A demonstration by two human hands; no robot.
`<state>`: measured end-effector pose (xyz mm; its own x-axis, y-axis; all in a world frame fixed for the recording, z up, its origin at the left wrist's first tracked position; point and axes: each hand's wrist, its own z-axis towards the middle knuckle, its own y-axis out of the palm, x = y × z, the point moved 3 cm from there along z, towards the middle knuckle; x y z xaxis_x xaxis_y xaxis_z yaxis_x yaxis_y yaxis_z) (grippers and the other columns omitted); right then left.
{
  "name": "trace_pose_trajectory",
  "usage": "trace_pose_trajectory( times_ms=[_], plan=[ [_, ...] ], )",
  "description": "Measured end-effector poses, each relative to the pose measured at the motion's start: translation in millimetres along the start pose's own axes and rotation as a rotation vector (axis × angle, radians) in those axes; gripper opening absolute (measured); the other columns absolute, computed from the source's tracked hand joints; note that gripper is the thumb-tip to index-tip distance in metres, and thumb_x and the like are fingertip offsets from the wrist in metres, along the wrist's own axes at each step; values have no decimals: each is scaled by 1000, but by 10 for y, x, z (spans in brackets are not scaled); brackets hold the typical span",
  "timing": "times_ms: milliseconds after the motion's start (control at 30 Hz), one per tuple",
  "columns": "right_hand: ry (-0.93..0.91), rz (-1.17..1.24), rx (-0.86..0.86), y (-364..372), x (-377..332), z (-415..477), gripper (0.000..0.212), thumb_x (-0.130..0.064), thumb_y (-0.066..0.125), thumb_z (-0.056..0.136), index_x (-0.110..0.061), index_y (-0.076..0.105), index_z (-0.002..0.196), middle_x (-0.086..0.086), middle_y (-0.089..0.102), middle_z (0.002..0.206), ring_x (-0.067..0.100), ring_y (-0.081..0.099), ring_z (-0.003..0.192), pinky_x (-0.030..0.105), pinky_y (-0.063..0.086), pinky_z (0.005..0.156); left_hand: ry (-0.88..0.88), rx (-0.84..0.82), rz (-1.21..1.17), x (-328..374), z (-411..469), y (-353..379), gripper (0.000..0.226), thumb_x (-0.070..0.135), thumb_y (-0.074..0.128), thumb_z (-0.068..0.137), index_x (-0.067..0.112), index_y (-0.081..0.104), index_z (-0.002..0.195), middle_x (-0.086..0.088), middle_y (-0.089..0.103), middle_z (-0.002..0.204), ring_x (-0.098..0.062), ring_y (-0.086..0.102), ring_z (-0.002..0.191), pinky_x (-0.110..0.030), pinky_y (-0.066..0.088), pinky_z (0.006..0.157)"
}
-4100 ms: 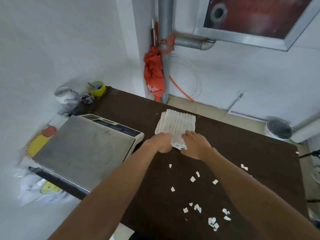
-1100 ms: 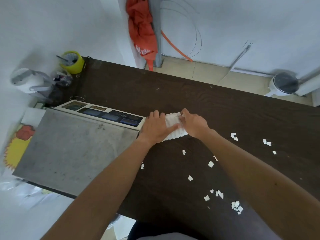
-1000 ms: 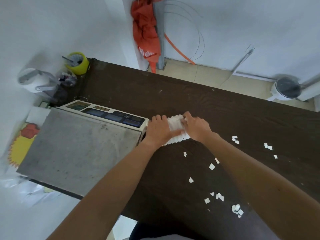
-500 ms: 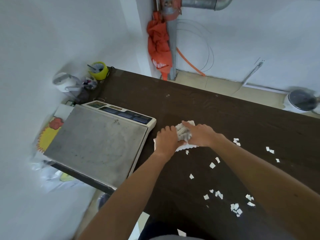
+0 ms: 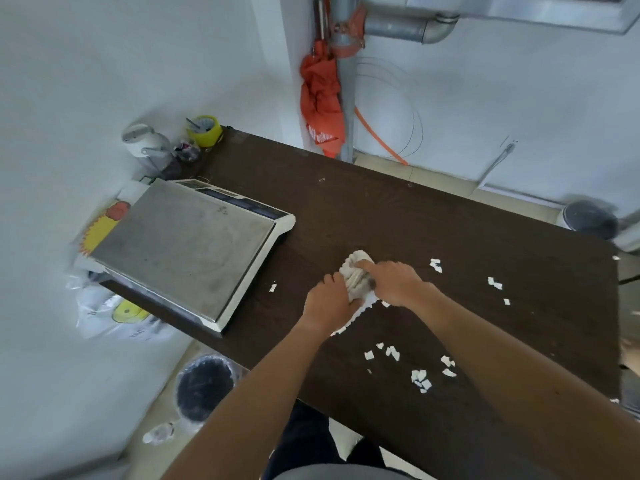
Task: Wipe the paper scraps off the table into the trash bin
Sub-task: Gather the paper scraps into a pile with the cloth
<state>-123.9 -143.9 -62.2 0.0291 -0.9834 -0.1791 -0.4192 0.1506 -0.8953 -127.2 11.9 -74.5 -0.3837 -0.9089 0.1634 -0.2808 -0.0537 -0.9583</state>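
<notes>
A white ribbed cloth (image 5: 356, 276), folded into a small wad, lies on the dark wooden table (image 5: 346, 209). My left hand (image 5: 328, 301) and my right hand (image 5: 394, 282) both grip it from either side. Several white paper scraps (image 5: 420, 377) lie scattered on the table right of and in front of my hands, with one scrap (image 5: 273, 287) near the scale. A black-lined trash bin (image 5: 204, 386) stands on the floor below the table's near-left edge.
A large flat weighing scale (image 5: 187, 247) fills the table's left end. A yellow tape roll (image 5: 205, 129), a white kettle (image 5: 145, 147) and small clutter sit at the far left corner. A second bin (image 5: 588, 220) stands on the floor beyond the table.
The spread cloth has been folded and bunched into a small wad between both hands. The view has tilted down, so the trash bin below the table's edge now shows.
</notes>
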Motion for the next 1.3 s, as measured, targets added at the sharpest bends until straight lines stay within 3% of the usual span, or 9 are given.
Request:
trace_pose_trajectory(
  times_ms=[300,500,600,667,767,967,1100,1300],
  plan=[
    [22,24,5,20,508,-627,65,-20,52,94,-41,25,149,3,63,106,27,63,97,40,51,83,39,-85,-129,519,-147,-2,58,51,62,93,7,49,127,-13,58,127,-29,59,114,-39,48,92],
    [18,86,113,-272,238,-585,66,-20,45,96,-42,16,151,2,61,105,24,63,94,40,53,81,16,-27,-153,239,-161,-312,49,50,62,94,9,51,119,-10,62,118,-25,62,104,-33,48,81],
    [6,163,157,-325,10,-515,71,-27,51,97,-39,8,152,3,58,118,21,62,96,35,51,78,-47,-8,-181,-75,-211,-459,50,50,63,93,9,51,119,-11,61,119,-26,61,105,-34,47,82],
    [35,247,187,-305,-111,-500,76,-32,54,96,-34,5,154,5,54,133,22,61,107,36,50,84,-120,3,-203,-309,-285,-511,54,51,61,94,7,49,124,-12,59,122,-28,60,110,-36,48,87],
    [131,457,213,-200,-166,-580,76,-36,53,94,-27,9,156,3,52,139,21,60,115,37,47,91,-234,61,-171,-651,-424,-511,58,52,56,96,5,46,128,-13,59,125,-28,61,112,-37,50,89],
    [328,719,240,289,169,-1011,61,-26,52,95,-15,28,150,-13,66,95,12,60,89,38,43,89,-408,100,-114,-1137,-628,-310,69,52,52,98,3,33,143,-16,54,137,-30,60,120,-39,53,98],
    [596,798,287,694,543,-1451,52,-22,51,92,-16,37,142,-3,66,91,27,61,95,40,44,90,-358,41,-80,-1180,-679,-122,72,54,50,97,1,33,141,-17,59,129,-34,63,114,-42,53,92],
    [864,719,320,1109,660,-1942,23,-29,54,90,-19,45,109,12,61,94,38,60,91,38,39,74,-216,-11,-111,-919,-612,-23,73,56,52,95,1,33,138,-17,63,122,-37,66,107,-42,52,86]
  ],
)
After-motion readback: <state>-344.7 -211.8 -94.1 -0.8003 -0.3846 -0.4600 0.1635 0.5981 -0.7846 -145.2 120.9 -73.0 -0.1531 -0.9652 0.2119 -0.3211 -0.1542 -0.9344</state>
